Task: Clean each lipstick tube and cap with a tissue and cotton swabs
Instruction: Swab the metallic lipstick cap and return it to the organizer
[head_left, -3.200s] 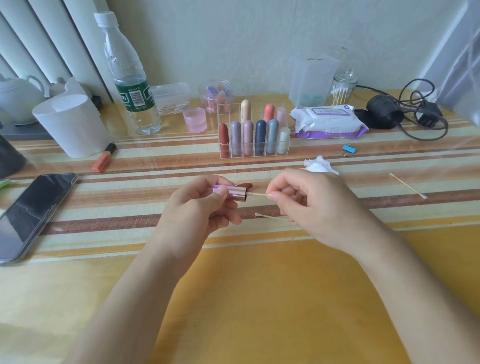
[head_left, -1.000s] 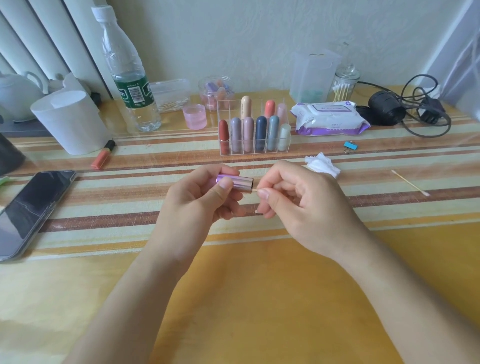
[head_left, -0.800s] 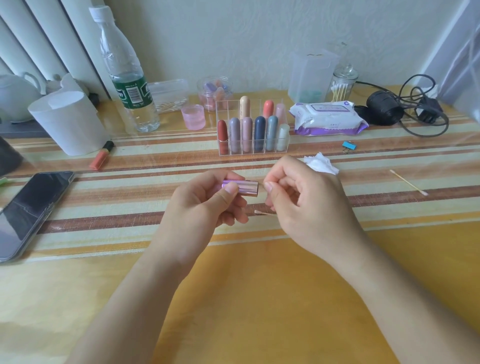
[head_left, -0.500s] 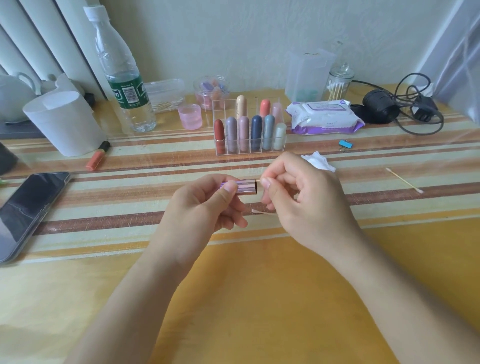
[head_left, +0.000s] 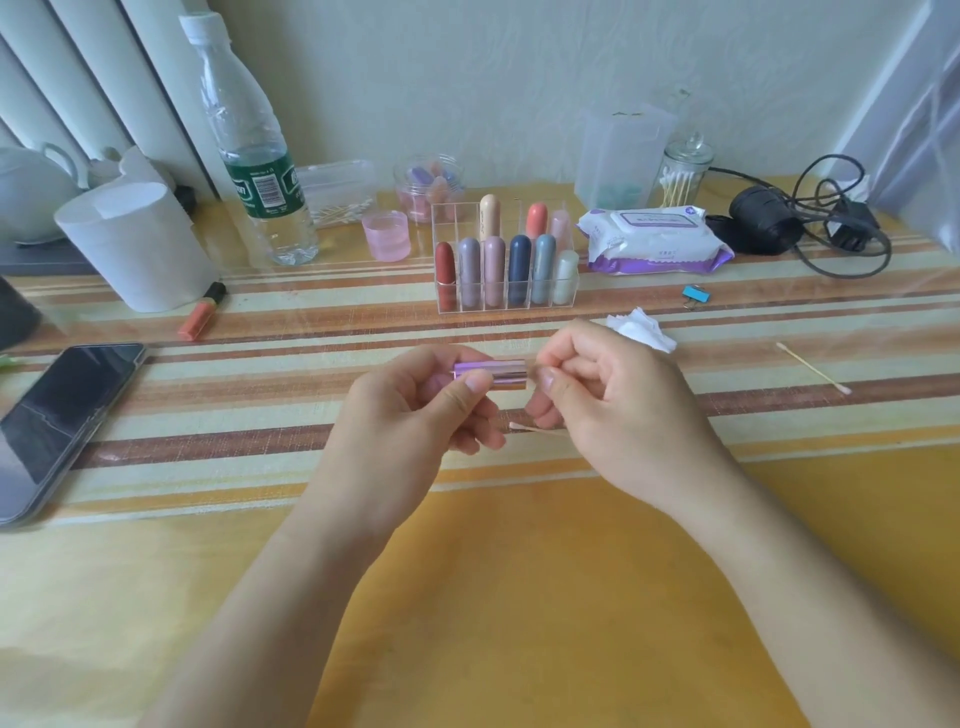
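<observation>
Striped desk (head_left: 156, 415) against a pale wall (head_left: 519, 78), blinds (head_left: 78, 67) at left. One phone (head_left: 62, 415), one water bottle (head_left: 254, 171), one loose swab (head_left: 810, 366). A clear rack (head_left: 453, 221) holds nine lipsticks (head_left: 519, 270); a glass jar (head_left: 688, 156) holds cotton buds (head_left: 678, 189). Over the desk's middle, the left hand (head_left: 410, 410) grips the purple lipstick tube (head_left: 493, 374); the right hand (head_left: 618, 400) pinches a cotton swab (head_left: 532, 365) at its mouth.

I hold the shiny purple metallic lipstick tube (head_left: 491, 374) level in my left hand (head_left: 415, 410), thumb on its near side and its paler pink end pointing right. My right hand (head_left: 613, 405) pinches thumb to forefinger right at that end, and the cotton swab between them is all but hidden. A second wooden cotton swab (head_left: 535, 428) lies flat below, its shaft running under my right fingers. The crumpled white tissue (head_left: 641, 330) sits just beyond my right knuckles. A third swab (head_left: 810, 368) lies well off to the right.
</observation>
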